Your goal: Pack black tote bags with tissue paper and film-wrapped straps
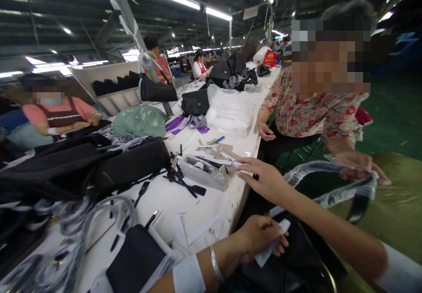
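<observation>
My left hand (263,238) is closed on a piece of thin whitish wrapping (266,253). It is above a black bag (280,269) at the lower edge of the view. My right hand (265,181) reaches across above it with fingers stretched out, at the table's edge. Just left of those fingertips stands a grey tape dispenser (204,173). I cannot make out anything in the right hand. A plastic-wrapped strap (329,168) runs behind my right forearm to the hand (359,165) of a co-worker seated at the right.
On the white table (214,227) lie paper strips (214,152), black strap pieces (187,185), a pen (151,219) and a blue marker (220,139). Black bags (132,165) pile up at left, near a green plastic bag (141,121). A white plastic bundle (229,110) stands farther back.
</observation>
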Available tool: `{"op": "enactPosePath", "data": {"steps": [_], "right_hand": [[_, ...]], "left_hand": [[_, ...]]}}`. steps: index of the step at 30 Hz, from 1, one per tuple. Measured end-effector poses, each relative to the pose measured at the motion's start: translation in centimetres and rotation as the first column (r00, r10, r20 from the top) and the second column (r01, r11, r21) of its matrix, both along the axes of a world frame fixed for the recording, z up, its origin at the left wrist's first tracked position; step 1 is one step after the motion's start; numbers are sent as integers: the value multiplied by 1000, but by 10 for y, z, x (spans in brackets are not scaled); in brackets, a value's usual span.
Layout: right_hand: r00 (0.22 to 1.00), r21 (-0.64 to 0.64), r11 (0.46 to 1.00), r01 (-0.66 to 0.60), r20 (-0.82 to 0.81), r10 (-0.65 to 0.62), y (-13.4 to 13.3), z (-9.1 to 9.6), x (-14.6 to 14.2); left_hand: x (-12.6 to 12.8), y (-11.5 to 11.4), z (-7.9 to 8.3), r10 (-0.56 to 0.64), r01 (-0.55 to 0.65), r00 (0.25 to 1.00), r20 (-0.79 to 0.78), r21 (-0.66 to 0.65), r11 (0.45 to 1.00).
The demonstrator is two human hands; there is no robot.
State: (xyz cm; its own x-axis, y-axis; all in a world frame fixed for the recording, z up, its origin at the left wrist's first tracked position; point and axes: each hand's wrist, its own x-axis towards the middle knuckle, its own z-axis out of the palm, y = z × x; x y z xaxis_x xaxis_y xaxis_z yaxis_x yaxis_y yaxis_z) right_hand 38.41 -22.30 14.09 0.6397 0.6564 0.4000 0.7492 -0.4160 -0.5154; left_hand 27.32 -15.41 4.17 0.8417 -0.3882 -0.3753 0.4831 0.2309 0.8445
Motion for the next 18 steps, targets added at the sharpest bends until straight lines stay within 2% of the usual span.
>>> {"op": "enactPosePath", "data": {"steps": [1, 4, 7, 11, 18], "right_hand": [[999, -33, 999, -39, -5, 39, 25, -1, 14], [980, -178, 981, -73, -195, 38, 82, -14, 49], [939, -239, 965, -109, -344, 20, 103, -28, 71], [854, -206, 971, -123, -520, -2, 98, -32, 78], [756, -28, 999, -27, -654, 2, 61, -12, 58]], "left_hand": [[1, 0, 0, -4, 3, 1000, -9, -28, 1000], [2, 2, -3, -16, 11, 999, -40, -116, 993], [4, 3, -8, -33, 21, 997, -66, -169, 985], [5, 3, -10, -32, 15, 996, -82, -197, 980], [1, 8, -1, -9, 0, 998, -63, -151, 989]]}}
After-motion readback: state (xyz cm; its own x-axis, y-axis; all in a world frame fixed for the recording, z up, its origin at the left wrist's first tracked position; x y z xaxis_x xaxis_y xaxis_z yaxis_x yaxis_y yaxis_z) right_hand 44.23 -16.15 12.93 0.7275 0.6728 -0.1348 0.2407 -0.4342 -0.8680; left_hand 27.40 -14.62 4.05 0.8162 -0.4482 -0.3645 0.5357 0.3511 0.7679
